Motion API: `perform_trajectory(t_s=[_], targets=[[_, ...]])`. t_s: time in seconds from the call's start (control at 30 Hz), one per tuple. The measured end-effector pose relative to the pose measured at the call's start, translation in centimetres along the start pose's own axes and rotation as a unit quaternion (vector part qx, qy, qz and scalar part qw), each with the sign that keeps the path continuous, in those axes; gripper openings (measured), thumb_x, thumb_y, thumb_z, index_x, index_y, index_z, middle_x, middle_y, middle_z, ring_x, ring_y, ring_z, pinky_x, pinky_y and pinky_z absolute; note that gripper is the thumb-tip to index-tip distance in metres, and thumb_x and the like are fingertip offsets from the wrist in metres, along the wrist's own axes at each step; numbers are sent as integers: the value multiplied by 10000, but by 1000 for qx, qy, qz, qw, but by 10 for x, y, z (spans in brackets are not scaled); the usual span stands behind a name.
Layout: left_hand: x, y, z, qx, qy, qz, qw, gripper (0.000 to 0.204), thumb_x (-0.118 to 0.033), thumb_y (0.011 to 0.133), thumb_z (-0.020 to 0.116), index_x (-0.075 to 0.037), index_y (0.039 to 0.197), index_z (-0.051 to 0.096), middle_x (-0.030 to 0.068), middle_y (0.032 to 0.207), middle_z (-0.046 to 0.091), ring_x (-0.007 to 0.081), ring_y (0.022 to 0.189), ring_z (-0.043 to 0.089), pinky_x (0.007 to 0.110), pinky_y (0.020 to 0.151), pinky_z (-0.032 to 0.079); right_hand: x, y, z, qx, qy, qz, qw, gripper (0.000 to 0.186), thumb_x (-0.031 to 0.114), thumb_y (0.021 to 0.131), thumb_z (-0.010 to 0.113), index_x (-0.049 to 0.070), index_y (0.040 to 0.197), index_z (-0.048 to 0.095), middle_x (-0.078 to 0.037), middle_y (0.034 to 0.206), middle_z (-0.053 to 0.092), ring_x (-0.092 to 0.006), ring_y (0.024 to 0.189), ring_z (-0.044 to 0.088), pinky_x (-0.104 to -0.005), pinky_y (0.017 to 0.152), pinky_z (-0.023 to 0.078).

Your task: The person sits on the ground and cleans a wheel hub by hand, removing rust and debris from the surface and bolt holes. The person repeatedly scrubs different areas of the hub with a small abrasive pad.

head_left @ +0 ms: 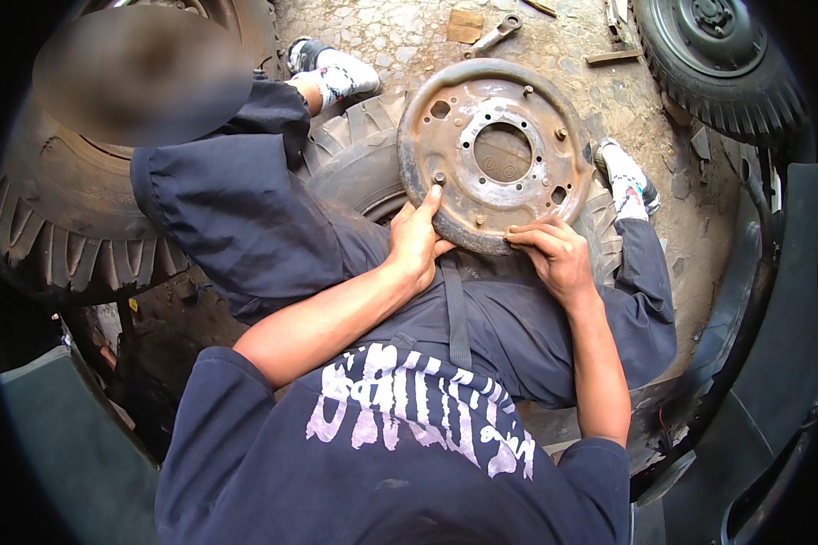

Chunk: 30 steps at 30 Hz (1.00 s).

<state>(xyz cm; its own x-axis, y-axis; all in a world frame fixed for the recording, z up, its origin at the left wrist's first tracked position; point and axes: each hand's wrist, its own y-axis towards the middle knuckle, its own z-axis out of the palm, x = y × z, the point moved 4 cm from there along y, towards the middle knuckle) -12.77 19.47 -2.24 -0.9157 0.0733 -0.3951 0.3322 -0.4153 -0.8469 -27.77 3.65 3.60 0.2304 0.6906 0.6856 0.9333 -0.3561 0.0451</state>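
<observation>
A round, rusty brake backing plate (466,98) stands tilted in front of my lap, with a big centre hole ringed by small bolt holes. My left hand (416,241) grips its lower left rim. The thumb tip presses by a short bolt (439,178) in the plate, and the other fingers are partly hidden behind the rim. At the lower right rim my right hand (552,257) is closed, thumb and fingertips pinched at the edge. Whether a small piece is also between those fingertips cannot be seen. More short pins (561,133) stick out of the plate's face.
A treaded tyre (353,150) lies under and behind the plate, between my legs. A larger tyre (73,245) is at left, and a wheel (713,54) at upper right. On the dirty floor are a metal lever (495,36) and a brown scrap (464,25). Green panels (777,363) flank me.
</observation>
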Motion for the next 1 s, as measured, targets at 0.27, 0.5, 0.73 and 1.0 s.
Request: perform_trajectory(t_s=[0.27,0.5,0.73,1.0], targets=[[-2,0,-3,-8,-5,-3,1000,470,-364,1114,581,-43,1447,499,165,1309,693,297,1163,725,510,993,613,15,15,14,41,9,0,999,211,48,817,792,108,1020,794,-66,956,780,-289,883,703,-396,818,581],[-1,1,-1,-15,-11,-9,1000,469,-357,1112,590,-27,1434,510,163,1305,690,288,1153,726,491,985,621,33,21,28,15,3,4,1000,239,49,803,814,98,1036,791,-71,971,763,-294,866,694,-394,778,579],[0,3,-1,-10,-36,-4,999,450,-343,1108,605,-26,1417,523,152,1289,693,272,1137,729,485,961,635,34,18,6,29,-25,81,996,213,47,837,800,89,1045,783,-98,960,755,-321,873,703,-423,796,568],[3,3,-2,-23,-51,-7,998,394,-322,1107,613,-36,1374,568,120,1235,699,233,1065,735,445,912,652,61,29,32,28,-38,121,991,217,29,853,775,61,1068,772,-110,973,758,-331,907,712,-423,813,573]])
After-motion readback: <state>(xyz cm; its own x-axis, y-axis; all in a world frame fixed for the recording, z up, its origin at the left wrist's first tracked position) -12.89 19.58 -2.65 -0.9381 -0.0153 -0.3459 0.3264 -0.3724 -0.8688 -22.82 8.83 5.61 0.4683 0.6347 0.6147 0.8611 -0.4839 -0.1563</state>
